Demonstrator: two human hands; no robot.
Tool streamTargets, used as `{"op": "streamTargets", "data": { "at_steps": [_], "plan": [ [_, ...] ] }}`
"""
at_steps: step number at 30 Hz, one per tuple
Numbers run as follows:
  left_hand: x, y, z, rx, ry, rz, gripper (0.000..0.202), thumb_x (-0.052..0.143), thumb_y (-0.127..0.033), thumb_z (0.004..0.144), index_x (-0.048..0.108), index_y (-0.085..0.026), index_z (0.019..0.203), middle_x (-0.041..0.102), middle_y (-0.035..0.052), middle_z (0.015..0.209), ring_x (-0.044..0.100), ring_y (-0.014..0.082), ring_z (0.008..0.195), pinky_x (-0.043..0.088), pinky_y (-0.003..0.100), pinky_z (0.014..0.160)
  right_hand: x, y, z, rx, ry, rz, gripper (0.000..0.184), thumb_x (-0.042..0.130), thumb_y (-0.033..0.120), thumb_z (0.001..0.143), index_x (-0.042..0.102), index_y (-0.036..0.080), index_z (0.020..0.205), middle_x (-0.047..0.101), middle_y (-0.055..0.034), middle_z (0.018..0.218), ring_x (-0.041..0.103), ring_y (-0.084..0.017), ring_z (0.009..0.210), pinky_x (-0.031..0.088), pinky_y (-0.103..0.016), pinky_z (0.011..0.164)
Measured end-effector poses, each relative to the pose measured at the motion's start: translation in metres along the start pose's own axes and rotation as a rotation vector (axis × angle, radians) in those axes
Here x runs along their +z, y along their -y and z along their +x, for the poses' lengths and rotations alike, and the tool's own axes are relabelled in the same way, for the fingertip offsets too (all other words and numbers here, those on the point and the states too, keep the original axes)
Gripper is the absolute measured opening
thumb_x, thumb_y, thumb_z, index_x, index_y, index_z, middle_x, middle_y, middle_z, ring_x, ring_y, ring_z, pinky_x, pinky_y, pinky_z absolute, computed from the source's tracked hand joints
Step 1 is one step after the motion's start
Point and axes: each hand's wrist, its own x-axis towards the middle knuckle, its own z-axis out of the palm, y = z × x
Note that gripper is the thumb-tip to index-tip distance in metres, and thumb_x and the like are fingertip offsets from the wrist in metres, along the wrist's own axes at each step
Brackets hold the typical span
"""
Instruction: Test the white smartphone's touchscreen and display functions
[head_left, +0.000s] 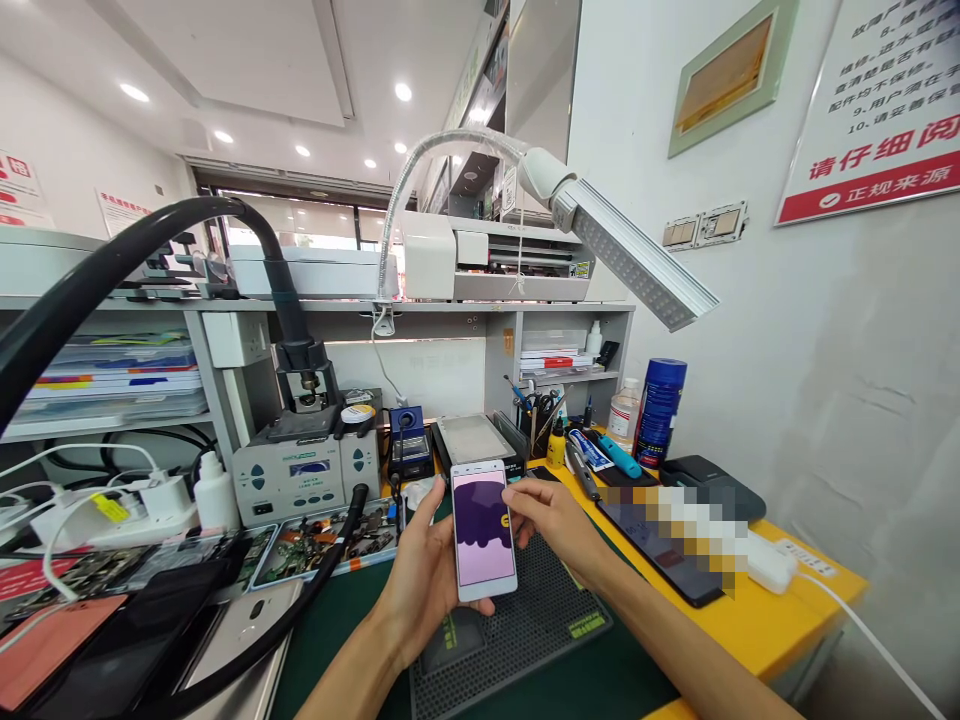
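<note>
A white smartphone (pixel 482 535) with a lit purple and pink screen stands upright above a dark grid work mat (pixel 517 630). My left hand (pixel 420 580) wraps round its left edge and back, thumb up along the side. My right hand (pixel 551 515) touches the phone's right edge with its fingertips, fingers bent together at the side of the screen.
A grey soldering station (pixel 304 475) with a thick black hose (pixel 150 250) stands behind on the left. A tray of small parts (pixel 322 545) lies before it. A tablet (pixel 660 550) rests on the yellow bench (pixel 787 610) at right. An LED lamp (pixel 637 260) hangs overhead, and a blue can (pixel 660 410) stands behind.
</note>
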Motion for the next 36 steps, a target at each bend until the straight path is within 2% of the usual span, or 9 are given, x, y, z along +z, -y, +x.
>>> {"op": "streamTargets", "data": {
  "at_steps": [3,6,13,16,23,28,32,36],
  "plan": [
    [0.001,0.002,0.000,0.005,0.026,0.030,0.070,0.040,-0.068,0.087,0.062,-0.012,0.124,0.066,0.0150,0.096,0.063,0.0271,0.079,0.055,0.036,0.055,-0.001,-0.001,0.001,-0.032,-0.057,-0.014,0.035,0.061,0.049,0.084,0.069,0.016,0.077,0.061,-0.0030,0.067,0.059,-0.016,0.063,0.045,-0.025,0.050],
    [0.002,0.002,-0.001,-0.005,0.029,0.061,0.071,0.039,-0.068,0.087,0.061,-0.012,0.125,0.066,0.0161,0.102,0.063,0.0287,0.084,0.055,0.036,0.055,-0.002,0.001,0.001,-0.041,-0.069,-0.021,0.034,0.060,0.049,0.085,0.070,0.017,0.079,0.063,-0.0032,0.068,0.059,-0.016,0.063,0.045,-0.025,0.051],
    [0.001,0.003,0.000,0.007,0.040,0.068,0.069,0.040,-0.067,0.088,0.058,-0.015,0.130,0.065,0.0160,0.104,0.063,0.0290,0.086,0.056,0.036,0.056,-0.002,0.004,0.000,-0.055,-0.104,-0.059,0.031,0.059,0.047,0.085,0.070,0.018,0.080,0.065,-0.0037,0.067,0.060,-0.018,0.062,0.046,-0.027,0.052],
    [0.001,0.003,0.001,0.009,0.041,0.060,0.068,0.040,-0.067,0.088,0.060,-0.016,0.127,0.065,0.0151,0.100,0.063,0.0291,0.086,0.056,0.035,0.054,-0.001,0.005,0.001,-0.065,-0.128,-0.076,0.030,0.061,0.046,0.084,0.069,0.018,0.078,0.065,-0.0038,0.065,0.060,-0.019,0.061,0.046,-0.028,0.051],
    [0.005,0.002,-0.001,-0.009,0.002,0.080,0.065,0.041,-0.066,0.087,0.066,-0.013,0.117,0.059,0.0090,0.076,0.058,0.0207,0.069,0.053,0.029,0.049,0.002,0.009,-0.003,-0.076,-0.159,-0.162,0.032,0.059,0.048,0.085,0.066,0.019,0.076,0.061,-0.0026,0.064,0.055,-0.016,0.055,0.044,-0.028,0.052],
    [0.011,0.003,-0.002,-0.030,-0.011,0.132,0.069,0.039,-0.068,0.087,0.066,-0.013,0.118,0.062,0.0112,0.084,0.060,0.0221,0.074,0.051,0.026,0.047,0.007,0.003,-0.004,-0.125,-0.149,-0.168,0.036,0.057,0.050,0.087,0.058,0.019,0.068,0.054,-0.0006,0.063,0.051,-0.016,0.059,0.041,-0.027,0.053],
    [0.015,0.006,-0.003,-0.001,-0.050,0.175,0.070,0.037,-0.069,0.088,0.064,-0.014,0.122,0.060,0.0100,0.080,0.060,0.0230,0.076,0.049,0.025,0.048,0.014,0.002,-0.005,-0.136,-0.134,-0.095,0.032,0.059,0.049,0.086,0.061,0.018,0.078,0.062,-0.0026,0.073,0.058,-0.019,0.070,0.045,-0.028,0.060],
    [0.015,0.008,-0.003,0.010,-0.027,0.214,0.070,0.036,-0.068,0.089,0.057,-0.017,0.131,0.062,0.0117,0.090,0.060,0.0255,0.088,0.052,0.027,0.054,0.020,0.004,-0.008,-0.109,-0.142,-0.100,0.034,0.063,0.050,0.084,0.066,0.016,0.088,0.068,-0.0050,0.081,0.060,-0.019,0.073,0.046,-0.028,0.062]
  ]
}}
